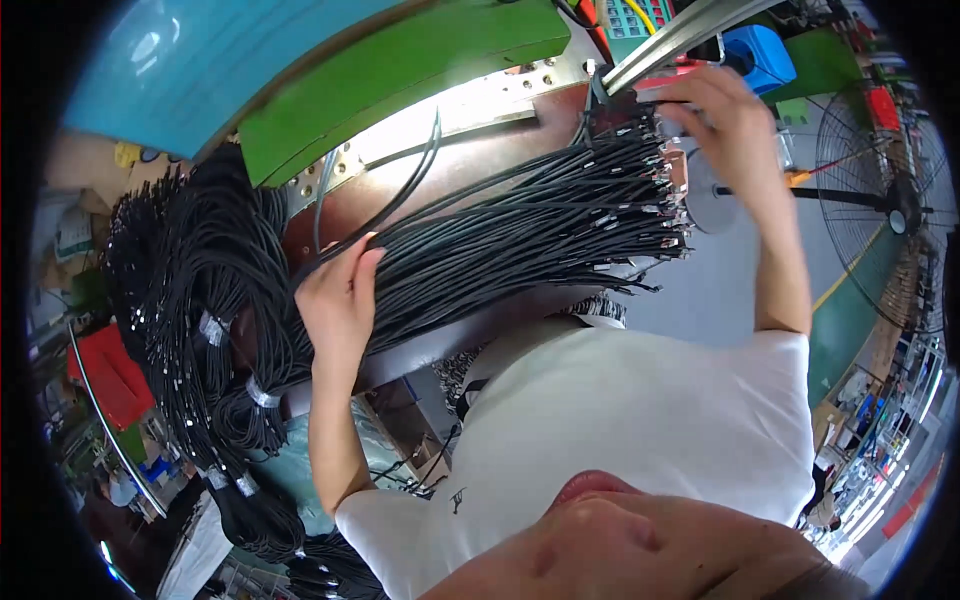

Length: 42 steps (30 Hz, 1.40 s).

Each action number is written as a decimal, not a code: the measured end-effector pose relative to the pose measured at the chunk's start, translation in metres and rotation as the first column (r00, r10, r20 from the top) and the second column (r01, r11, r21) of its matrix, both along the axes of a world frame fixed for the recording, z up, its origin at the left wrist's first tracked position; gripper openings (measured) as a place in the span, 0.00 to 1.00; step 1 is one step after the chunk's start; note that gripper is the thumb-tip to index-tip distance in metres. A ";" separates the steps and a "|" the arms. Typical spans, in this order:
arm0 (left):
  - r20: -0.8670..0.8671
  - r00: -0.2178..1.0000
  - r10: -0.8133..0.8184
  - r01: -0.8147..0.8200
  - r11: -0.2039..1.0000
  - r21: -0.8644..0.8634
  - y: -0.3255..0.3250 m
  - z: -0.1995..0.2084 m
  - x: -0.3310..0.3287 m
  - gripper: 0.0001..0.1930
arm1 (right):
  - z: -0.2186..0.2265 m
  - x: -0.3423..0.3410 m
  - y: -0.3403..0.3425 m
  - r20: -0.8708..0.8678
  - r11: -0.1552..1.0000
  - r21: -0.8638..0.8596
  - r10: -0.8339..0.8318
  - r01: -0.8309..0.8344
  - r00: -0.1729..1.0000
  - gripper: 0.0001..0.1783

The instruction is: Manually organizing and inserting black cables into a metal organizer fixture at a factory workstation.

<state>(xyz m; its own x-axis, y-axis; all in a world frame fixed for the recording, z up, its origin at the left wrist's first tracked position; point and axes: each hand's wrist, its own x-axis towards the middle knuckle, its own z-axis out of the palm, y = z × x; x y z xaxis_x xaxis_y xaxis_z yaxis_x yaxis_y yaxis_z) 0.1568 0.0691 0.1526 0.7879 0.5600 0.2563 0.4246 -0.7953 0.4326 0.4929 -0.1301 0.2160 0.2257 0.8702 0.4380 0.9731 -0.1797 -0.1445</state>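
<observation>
A wide bundle of black cables (500, 235) lies side by side across a metal bench, with small metal connectors (668, 205) at its right end. At the bundle's left part, my left hand (338, 300) is closed, pinching a black cable between thumb and fingertips. My right hand (728, 125) is raised beyond the connector end. Its fingers are bent together around what looks like the end of a thin black cable; the fingertips are slightly smeared. Two or so looped cables (432, 150) rise from the bench behind the bundle.
A green metal housing (400, 75) with a bright lamp runs along the back. Tied cable coils (215, 240) hang over the left end. To the right stand a black fan (885, 200) and a blue box-like object (762, 58). A metal bar (685, 40) slants above the right end.
</observation>
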 end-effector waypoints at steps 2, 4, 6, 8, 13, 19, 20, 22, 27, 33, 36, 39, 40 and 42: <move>0.140 0.990 0.017 0.002 0.992 -0.129 -0.003 0.016 0.007 0.09 | 0.020 0.007 -0.019 0.257 0.979 -0.143 -0.105 0.146 0.961 0.09; -0.253 0.957 -0.139 0.035 0.926 -0.375 -0.005 0.029 0.024 0.11 | 0.006 0.006 -0.015 0.038 0.972 -0.199 -0.121 0.126 0.992 0.10; -0.368 0.815 -0.447 0.227 0.831 -0.507 -0.024 0.044 0.057 0.14 | -0.014 -0.017 0.033 -0.151 0.956 -0.268 0.084 -0.122 0.985 0.13; -0.210 0.730 -0.650 0.464 0.697 -0.546 -0.051 0.038 0.101 0.15 | -0.058 -0.033 0.082 -0.056 0.896 -0.341 0.283 -0.284 0.958 0.23; 0.025 0.753 -0.658 0.146 0.129 -0.981 -0.105 0.021 0.185 0.16 | -0.134 -0.036 0.168 -0.124 0.818 0.063 0.575 -0.572 0.809 0.15; 0.164 0.986 0.023 0.154 -0.497 -0.854 -0.127 0.017 0.108 0.16 | -0.128 -0.025 0.139 0.026 0.739 0.177 0.657 -0.650 0.753 0.12; 0.150 0.977 0.149 0.200 -0.420 -0.885 -0.130 0.016 0.096 0.15 | -0.127 -0.025 0.123 -0.067 0.799 0.120 0.599 -0.590 0.798 0.11; 0.111 0.940 0.321 0.242 -0.403 -0.883 -0.130 0.014 0.081 0.14 | -0.120 -0.024 0.094 -0.182 0.833 -0.019 0.541 -0.553 0.821 0.10; 0.192 0.827 0.528 0.401 -0.314 -0.861 -0.127 -0.009 0.064 0.13 | -0.074 -0.050 0.043 -0.126 0.891 0.069 0.454 -0.449 0.882 0.10; 0.085 0.891 0.445 0.271 -0.372 -0.888 -0.122 0.000 0.066 0.12 | -0.058 -0.082 0.041 0.063 0.841 0.104 0.528 -0.531 0.847 0.15; 0.085 0.880 0.468 0.274 -0.354 -0.894 -0.128 -0.003 0.047 0.12 | -0.067 -0.095 0.050 0.046 0.792 0.192 0.583 -0.580 0.811 0.17; 0.113 0.858 0.500 0.307 -0.326 -0.894 -0.126 -0.004 0.041 0.12 | -0.069 -0.095 0.064 0.082 0.787 0.136 0.596 -0.601 0.799 0.17; 0.135 0.845 0.518 0.322 -0.291 -0.901 -0.125 -0.004 0.037 0.13 | -0.074 -0.092 0.066 0.025 0.819 0.137 0.560 -0.558 0.828 0.16; 0.244 0.761 0.601 0.286 0.026 -0.958 -0.127 -0.007 0.035 0.13 | -0.077 -0.093 0.070 -0.032 0.840 0.130 0.535 -0.527 0.844 0.16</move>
<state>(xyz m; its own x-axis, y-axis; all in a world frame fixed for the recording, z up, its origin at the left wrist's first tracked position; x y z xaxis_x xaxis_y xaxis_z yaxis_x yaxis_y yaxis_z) 0.1920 -0.0576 0.1457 0.6112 0.6927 -0.3829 -0.1561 0.5798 0.7997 0.3998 -0.0605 0.1392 -0.2259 0.8110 0.5397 0.9024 0.3829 -0.1978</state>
